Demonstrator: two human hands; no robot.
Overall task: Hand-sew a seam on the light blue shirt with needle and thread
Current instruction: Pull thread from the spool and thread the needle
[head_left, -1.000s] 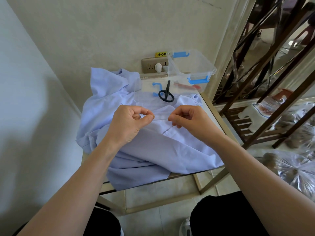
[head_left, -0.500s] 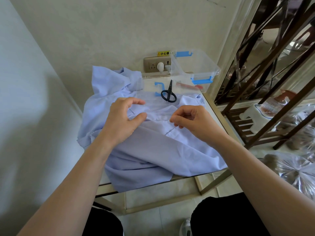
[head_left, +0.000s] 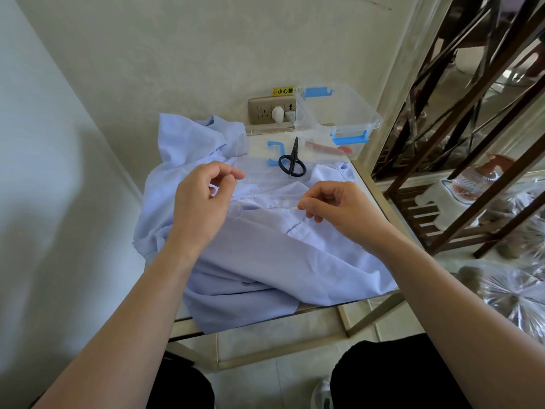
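Observation:
The light blue shirt point(head_left: 265, 261) lies crumpled over a small table point(head_left: 372, 192). My right hand point(head_left: 339, 206) pinches a thin needle point(head_left: 287, 206) between thumb and forefinger, its tip lying along a folded seam edge of the shirt. A fine white thread point(head_left: 237, 210) loops on the cloth between my hands. My left hand point(head_left: 203, 202) hovers just above the shirt to the left of the seam, with its fingers loosely curled and nothing visibly held.
Black scissors point(head_left: 292, 165) lie on a clear lid point(head_left: 259, 149) behind the shirt. A clear plastic box with blue clips point(head_left: 339, 113) stands at the back right below a wall socket point(head_left: 265, 110). A dark wooden rack point(head_left: 442, 202) stands right of the table.
My left hand has let go of the shirt fold it gripped and lifted, its fingers uncurling. My right hand has stayed at the seam with the needle.

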